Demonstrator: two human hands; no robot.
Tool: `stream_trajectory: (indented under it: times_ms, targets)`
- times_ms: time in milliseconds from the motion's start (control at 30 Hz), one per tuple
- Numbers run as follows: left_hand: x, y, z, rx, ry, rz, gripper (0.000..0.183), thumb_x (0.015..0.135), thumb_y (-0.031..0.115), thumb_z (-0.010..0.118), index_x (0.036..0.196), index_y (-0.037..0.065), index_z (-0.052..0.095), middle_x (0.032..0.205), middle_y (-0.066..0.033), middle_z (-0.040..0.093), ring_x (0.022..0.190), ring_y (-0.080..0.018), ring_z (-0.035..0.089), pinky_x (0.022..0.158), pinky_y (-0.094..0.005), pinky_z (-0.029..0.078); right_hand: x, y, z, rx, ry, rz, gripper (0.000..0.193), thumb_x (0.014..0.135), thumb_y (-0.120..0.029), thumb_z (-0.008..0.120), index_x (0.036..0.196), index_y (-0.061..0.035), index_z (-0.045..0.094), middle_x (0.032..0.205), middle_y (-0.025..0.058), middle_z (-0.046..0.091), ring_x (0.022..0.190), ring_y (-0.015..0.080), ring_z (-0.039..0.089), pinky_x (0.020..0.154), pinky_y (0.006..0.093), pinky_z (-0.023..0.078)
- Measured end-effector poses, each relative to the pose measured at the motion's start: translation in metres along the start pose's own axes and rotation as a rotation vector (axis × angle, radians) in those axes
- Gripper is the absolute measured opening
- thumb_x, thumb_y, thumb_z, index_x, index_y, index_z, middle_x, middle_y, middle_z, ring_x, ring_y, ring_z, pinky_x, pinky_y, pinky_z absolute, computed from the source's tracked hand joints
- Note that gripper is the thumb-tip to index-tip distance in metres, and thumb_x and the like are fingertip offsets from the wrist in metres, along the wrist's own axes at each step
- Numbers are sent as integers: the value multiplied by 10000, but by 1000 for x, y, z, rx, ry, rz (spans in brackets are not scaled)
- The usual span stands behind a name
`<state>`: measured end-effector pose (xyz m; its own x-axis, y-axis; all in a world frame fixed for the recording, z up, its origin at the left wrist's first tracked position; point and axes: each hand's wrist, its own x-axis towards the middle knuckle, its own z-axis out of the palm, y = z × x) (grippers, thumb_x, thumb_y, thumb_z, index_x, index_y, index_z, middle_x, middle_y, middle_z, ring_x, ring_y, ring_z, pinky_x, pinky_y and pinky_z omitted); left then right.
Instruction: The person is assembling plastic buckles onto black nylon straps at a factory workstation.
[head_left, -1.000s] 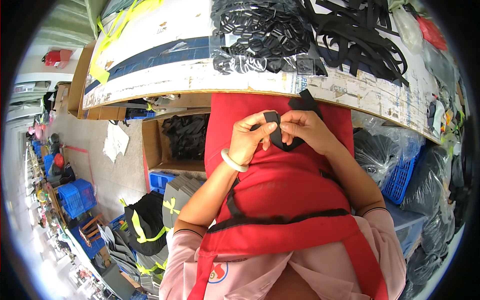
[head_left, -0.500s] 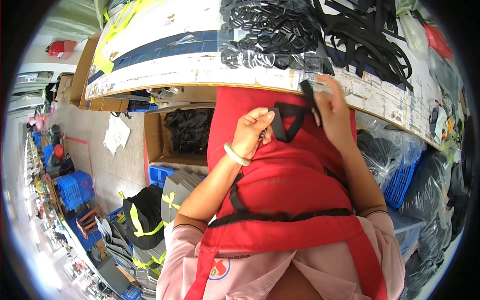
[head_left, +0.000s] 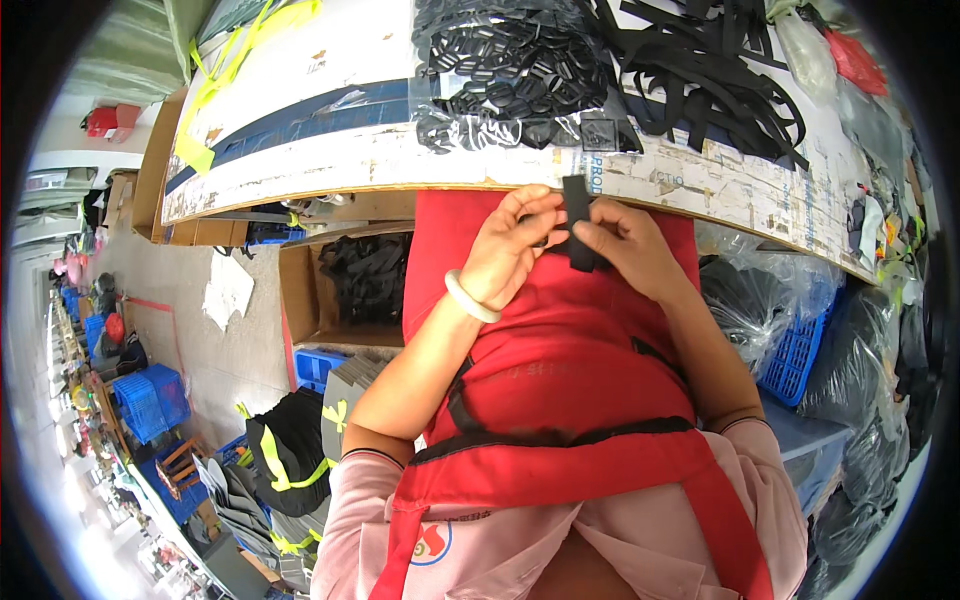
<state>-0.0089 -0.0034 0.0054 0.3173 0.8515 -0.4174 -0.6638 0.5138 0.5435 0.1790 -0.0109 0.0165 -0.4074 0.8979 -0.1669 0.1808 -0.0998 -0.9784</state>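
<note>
A short black webbing strap [head_left: 577,205] stands upright between my hands, over the red apron [head_left: 540,330] on my lap. My right hand [head_left: 632,245] pinches it, thumb toward the strap's middle. Close against its left side is my left hand [head_left: 512,245], fingers bent together around a small dark piece that is mostly hidden. On the table just beyond lies a clear plastic bag of black buckles [head_left: 510,80]. A loose pile of black straps [head_left: 710,75] spreads to the right of the bag.
The worn white table [head_left: 350,165] has its front edge just past my hands. An open cardboard box of black straps [head_left: 300,290] stands below it on the left. Stacked grey pieces with yellow ties [head_left: 290,440] are near my left elbow; a blue crate [head_left: 800,345] sits right.
My right hand has moved left and nearer, to beside my left hand. The strap, looped and stretched between the hands before, now stands as one short upright length.
</note>
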Motion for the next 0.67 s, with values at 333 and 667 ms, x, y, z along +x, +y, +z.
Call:
stream_trajectory:
  times_ms: [333,667]
  targets:
    - [-29,1,-47,475,-217,-93,393,930,-8,510,1309,28,414,936,-137,635,730,-161,625,603,-266,536,5,11,-8,1,70,7,180,928,-189,602,862,-21,607,739,-69,517,669,16,434,587,191,363]
    - [-29,7,-57,353,-64,115,68,856,-40,615,890,4,576,927,-108,629,765,-187,670,654,-303,602,4,20,8,158,-182,202,219,913,-250,621,789,-72,589,685,-83,450,647,15,386,559,209,316]
